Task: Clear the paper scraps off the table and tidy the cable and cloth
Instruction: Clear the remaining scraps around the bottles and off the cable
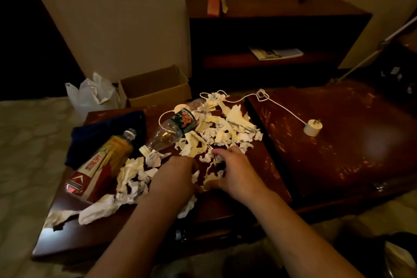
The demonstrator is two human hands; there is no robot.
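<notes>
Crumpled white paper scraps (225, 128) lie in a heap across the dark wooden table (225, 205), with more of them at the left front. My left hand (176, 174) rests palm down among the scraps, its fingers hidden. My right hand (234, 169) curls over scraps beside it, fingers bent around a piece. A white cable (282, 108) runs from the heap to a white plug (312, 127) on the right table. A dark blue cloth (94, 133) lies at the back left under a bottle.
A yellow drink bottle (106, 160) and a clear empty bottle (171, 131) lie on the table's left half. On the floor behind stand an open cardboard box (155, 88) and a white plastic bag (92, 95). A dark shelf unit (270, 36) is at the back.
</notes>
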